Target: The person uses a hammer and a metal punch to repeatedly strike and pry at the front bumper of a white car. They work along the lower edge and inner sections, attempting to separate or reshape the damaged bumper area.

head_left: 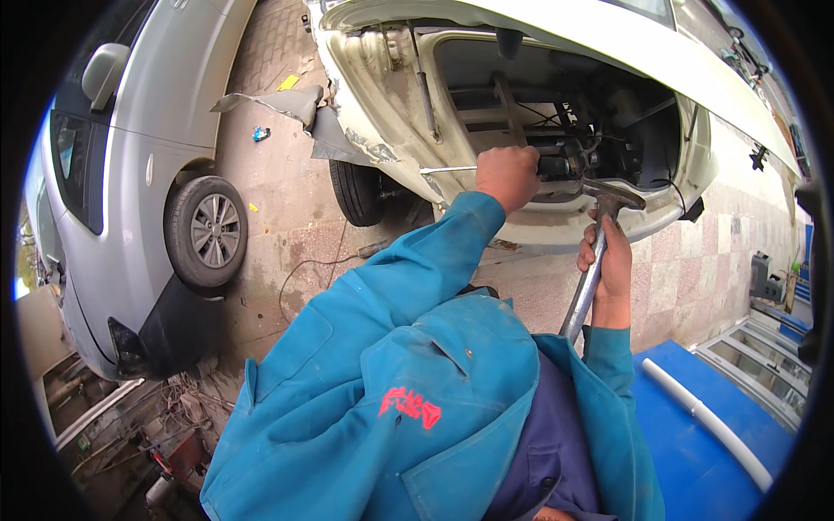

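Observation:
My left hand (508, 178), in a blue sleeve, is closed on a thin light-coloured rod (447, 169) reaching left across the cream car body (391, 130); a dark cylindrical part (554, 167) shows just right of my fist inside the open compartment (486, 104). My right hand (608, 269) grips the metal handle of a hammer-like tool (612, 198), whose broad rusty head lies at the compartment's lower opening, beside the dark mechanical parts (591, 152). Where the left end of the head meets those parts, I cannot tell if it touches them.
A silver car (139, 174) stands at left. Torn grey panel pieces (295, 104) hang off the cream car above a tyre (352, 191). A cable (291, 278) lies on the paving. A blue board (721, 391) with a white pipe (704, 412) is at lower right; scrap (174, 443) lies lower left.

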Available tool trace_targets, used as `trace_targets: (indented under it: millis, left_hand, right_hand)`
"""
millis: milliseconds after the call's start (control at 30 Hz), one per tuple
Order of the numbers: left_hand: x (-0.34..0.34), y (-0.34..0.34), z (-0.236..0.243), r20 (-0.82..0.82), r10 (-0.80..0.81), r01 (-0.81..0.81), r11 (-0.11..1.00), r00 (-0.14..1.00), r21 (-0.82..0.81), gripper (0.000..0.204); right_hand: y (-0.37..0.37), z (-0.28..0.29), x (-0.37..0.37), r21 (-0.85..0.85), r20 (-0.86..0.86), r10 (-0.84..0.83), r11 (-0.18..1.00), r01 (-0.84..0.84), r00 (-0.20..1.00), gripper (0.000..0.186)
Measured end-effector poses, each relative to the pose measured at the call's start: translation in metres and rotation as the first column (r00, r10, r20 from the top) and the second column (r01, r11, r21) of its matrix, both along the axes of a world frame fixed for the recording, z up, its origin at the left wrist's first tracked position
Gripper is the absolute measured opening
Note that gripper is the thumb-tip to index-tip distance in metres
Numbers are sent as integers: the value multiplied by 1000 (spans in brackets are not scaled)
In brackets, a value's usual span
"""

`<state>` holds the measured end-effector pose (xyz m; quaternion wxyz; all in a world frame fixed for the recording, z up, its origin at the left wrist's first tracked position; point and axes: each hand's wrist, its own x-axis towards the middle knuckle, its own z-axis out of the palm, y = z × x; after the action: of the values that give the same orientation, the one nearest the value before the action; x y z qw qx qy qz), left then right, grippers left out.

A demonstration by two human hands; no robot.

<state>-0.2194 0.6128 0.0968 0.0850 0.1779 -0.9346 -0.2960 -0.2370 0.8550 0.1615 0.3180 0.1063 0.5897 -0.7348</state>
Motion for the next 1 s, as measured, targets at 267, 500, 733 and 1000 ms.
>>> trace_targets:
  millis: [267, 500, 733, 1000]
  left_hand:
    - [-9, -7, 6, -25, 63, -63, 998, 998, -10, 16]
    - [-22, -5, -1, -31, 207, -208, 978, 978, -25, 16]
    - [-34, -4, 0, -35, 348, -350, 934, 937, -77, 13]
    - [-38, -2, -1, -44, 372, -374, 920, 927, -115, 11]
  right_hand:
    - [-25, -10, -23, 7, -49, 85, 996, -85, 995, 36]
    - [-43, -23, -82, -39, -4, 273, 961, -273, 962, 40]
    - [-52, -26, -128, 38, -74, 486, 874, -485, 871, 37]
    - [-58, -23, -164, -46, -159, 521, 845, -533, 839, 39]
